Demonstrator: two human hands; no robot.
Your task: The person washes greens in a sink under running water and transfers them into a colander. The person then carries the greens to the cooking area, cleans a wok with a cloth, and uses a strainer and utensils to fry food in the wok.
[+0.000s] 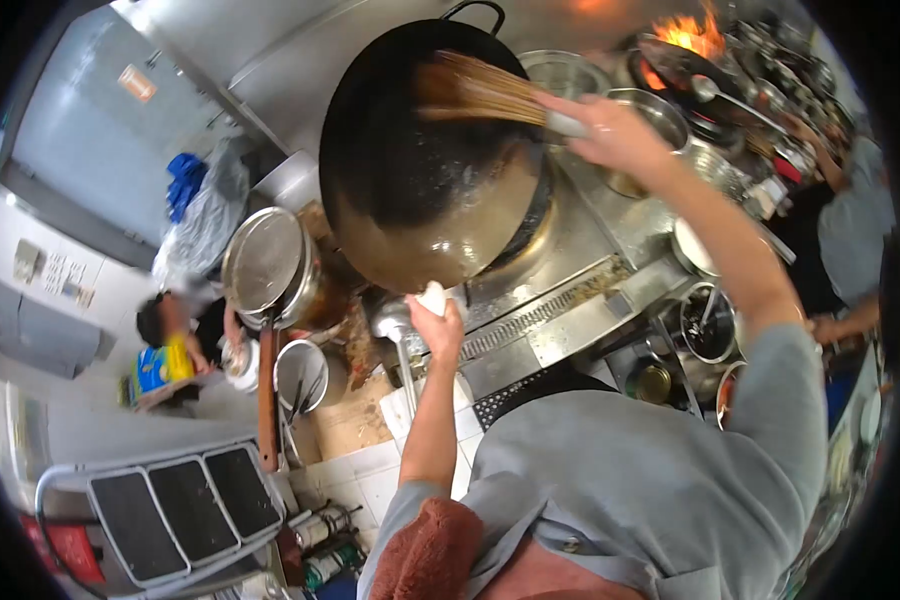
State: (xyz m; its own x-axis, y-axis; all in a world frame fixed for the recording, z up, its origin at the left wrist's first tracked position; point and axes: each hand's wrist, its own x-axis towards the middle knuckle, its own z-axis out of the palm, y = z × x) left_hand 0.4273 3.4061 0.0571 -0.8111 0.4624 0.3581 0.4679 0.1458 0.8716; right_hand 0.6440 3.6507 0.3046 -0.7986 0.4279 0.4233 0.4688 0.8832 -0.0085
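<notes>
A large black wok is tilted up over the stove, its wet inside facing me. At its near rim my left hand is closed on a white cloth, gripping the wok's edge or handle through it; which one is hidden. My right hand is wrapped around the pale-bound end of a bamboo wok brush. The brush's bristles reach over the upper part of the wok's inside, blurred at the tips. A metal ladle lies just left of my left hand.
To the left, a strainer rests over a metal pot, near a white bucket. Metal pots stand right of the wok. Flames rise from another wok, where a co-worker works. Another person is at left.
</notes>
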